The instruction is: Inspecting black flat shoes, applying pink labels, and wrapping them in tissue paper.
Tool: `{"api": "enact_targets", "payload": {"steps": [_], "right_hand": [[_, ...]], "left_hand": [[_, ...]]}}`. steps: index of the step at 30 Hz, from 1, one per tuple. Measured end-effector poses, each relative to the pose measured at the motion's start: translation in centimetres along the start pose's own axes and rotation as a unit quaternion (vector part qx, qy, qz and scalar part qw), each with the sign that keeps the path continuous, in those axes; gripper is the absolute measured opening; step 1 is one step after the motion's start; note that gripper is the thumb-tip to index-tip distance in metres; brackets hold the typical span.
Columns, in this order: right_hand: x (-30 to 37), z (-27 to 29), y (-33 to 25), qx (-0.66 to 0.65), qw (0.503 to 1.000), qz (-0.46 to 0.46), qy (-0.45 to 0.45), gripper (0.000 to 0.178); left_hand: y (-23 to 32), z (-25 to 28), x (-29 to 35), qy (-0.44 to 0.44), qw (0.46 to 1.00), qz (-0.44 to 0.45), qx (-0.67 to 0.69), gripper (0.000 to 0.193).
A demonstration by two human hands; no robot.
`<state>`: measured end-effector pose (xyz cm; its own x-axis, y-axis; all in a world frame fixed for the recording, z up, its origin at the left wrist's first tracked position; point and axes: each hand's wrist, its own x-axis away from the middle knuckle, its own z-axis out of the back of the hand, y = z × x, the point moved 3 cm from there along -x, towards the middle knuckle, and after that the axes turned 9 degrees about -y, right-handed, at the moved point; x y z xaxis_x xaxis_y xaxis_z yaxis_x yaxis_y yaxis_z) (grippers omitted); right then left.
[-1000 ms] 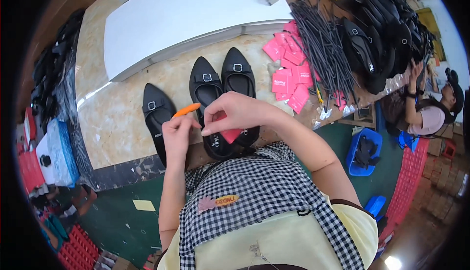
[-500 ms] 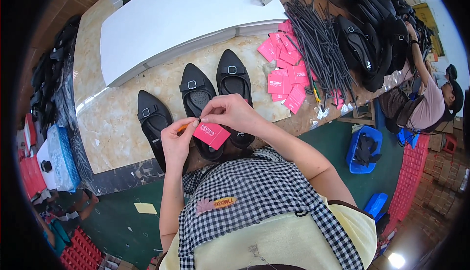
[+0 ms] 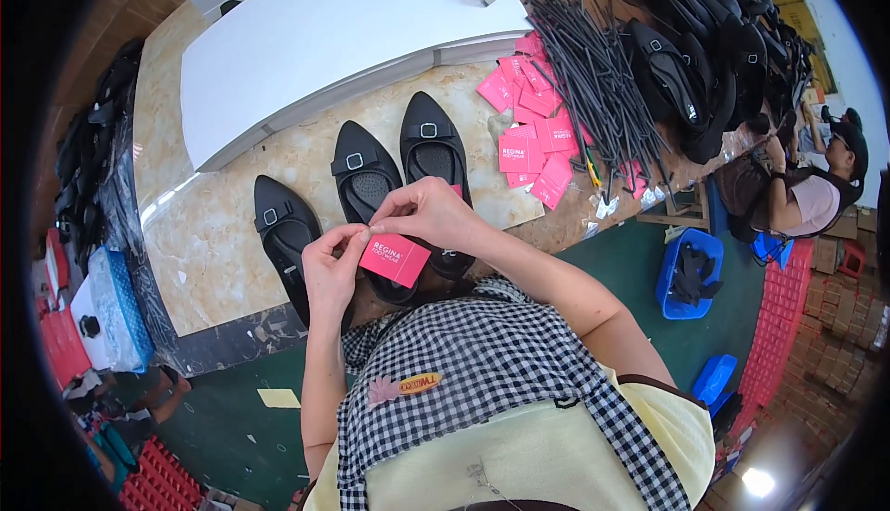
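Head view: both hands [image 3: 431, 215], curled inward, meet in a tight pinch, holding a pink card [image 3: 395, 262] by its corner.

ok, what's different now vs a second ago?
The left hand and right hand have come together, fingertips meeting at a corner of the pink card, mostly covered before, now almost fully showing. The orange thing at the left hand is out of sight; can't tell if let go. Co-worker's hand is lower. Unchanged: row of three black shoes, loose pink cards.
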<state>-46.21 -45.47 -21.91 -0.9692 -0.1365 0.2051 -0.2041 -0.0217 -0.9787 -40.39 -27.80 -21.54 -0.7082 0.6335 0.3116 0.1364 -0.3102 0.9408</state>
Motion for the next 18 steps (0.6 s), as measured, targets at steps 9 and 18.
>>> {"api": "enact_targets", "payload": {"steps": [9,18], "right_hand": [[-0.1,0.0,0.3,-0.045,0.999,-0.008,0.006,0.016],[1.5,1.3,-1.6,0.062,0.996,0.004,0.072,0.018]], "left_hand": [[0.0,-0.1,0.0,-0.01,1.0,-0.003,-0.002,0.015],[0.8,-0.2,-0.7,0.027,0.999,-0.001,-0.042,0.017]]}}
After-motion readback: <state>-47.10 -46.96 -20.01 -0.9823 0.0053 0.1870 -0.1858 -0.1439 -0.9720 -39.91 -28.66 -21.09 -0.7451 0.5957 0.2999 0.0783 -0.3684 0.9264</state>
